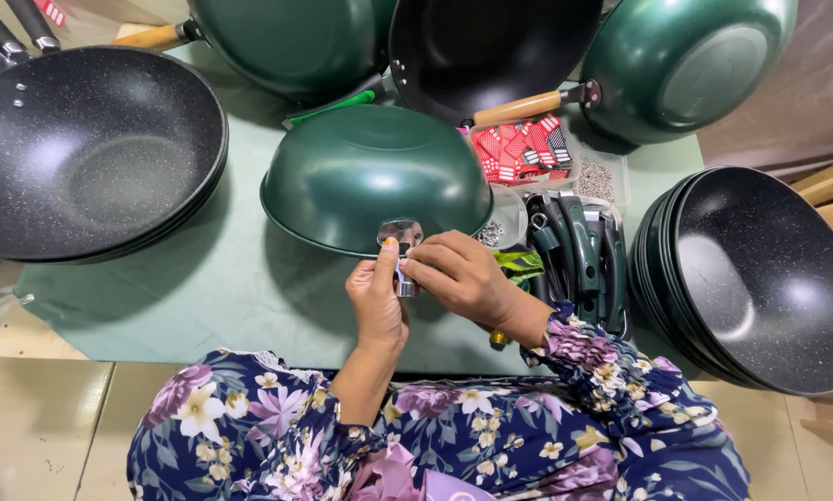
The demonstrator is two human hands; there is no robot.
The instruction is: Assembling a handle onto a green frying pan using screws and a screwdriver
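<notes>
Hands meet at the near rim of the upturned green wok (374, 176), which rests on the green mat (203, 288): the left hand (377, 301) pinches a shiny metal bracket (400, 234) against the wok's wall with thumb raised, and the right hand (458, 276) closes its fingertips on the bracket's lower stem. For a sound fit, judgement favours keeping the bracket flat and square against the wall, with the wok steady on its rim. Loose handles (579, 255) and a dish of small fasteners (500, 223) lie just right of it.
</notes>
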